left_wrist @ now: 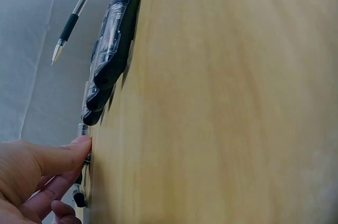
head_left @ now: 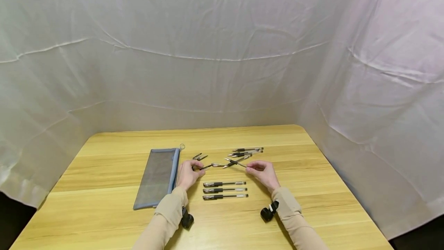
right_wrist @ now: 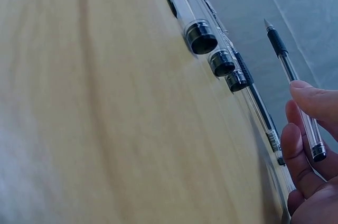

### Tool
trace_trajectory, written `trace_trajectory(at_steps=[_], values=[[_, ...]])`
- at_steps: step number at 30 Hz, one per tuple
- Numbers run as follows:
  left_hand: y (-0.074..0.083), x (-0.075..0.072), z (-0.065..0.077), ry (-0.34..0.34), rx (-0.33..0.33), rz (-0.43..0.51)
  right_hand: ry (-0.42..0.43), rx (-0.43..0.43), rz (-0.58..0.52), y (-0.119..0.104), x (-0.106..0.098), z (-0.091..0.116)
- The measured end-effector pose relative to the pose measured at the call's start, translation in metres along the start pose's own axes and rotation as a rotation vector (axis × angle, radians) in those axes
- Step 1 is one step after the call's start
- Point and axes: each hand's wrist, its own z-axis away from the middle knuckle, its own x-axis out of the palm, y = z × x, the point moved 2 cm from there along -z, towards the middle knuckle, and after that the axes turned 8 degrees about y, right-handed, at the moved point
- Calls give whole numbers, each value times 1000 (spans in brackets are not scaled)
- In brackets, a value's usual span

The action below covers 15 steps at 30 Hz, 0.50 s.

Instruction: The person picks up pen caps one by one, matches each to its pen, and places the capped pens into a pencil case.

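Note:
In the head view my right hand (head_left: 262,173) pinches an uncapped gel pen (head_left: 237,162) near its rear end, tip pointing left. Its dark grip (right_wrist: 277,42) and clear barrel show plainly in the right wrist view, raised off the table. My left hand (head_left: 188,173) is low at the tabletop, thumb (left_wrist: 71,156) and forefinger pinching a small dark pen cap (head_left: 206,167), mostly hidden by the fingers. Another clear cap with a clip (head_left: 216,164) lies just right of those fingertips. Behind the left hand are more loose caps (head_left: 200,157).
Three capped pens (head_left: 224,190) lie in parallel nearer the body. Several uncapped pens (head_left: 245,152) lie loosely beyond the right hand. A grey mesh zip pouch (head_left: 156,178) with blue edging lies left of the left hand. Pale cloth (head_left: 208,76) hangs behind the wooden table (head_left: 312,211).

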Motion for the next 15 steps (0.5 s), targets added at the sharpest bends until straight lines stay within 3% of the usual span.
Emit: trace_trajectory(at_steps=[15], values=[[3, -5, 5, 14, 35, -7, -6, -1, -37, 6, 1, -2]])
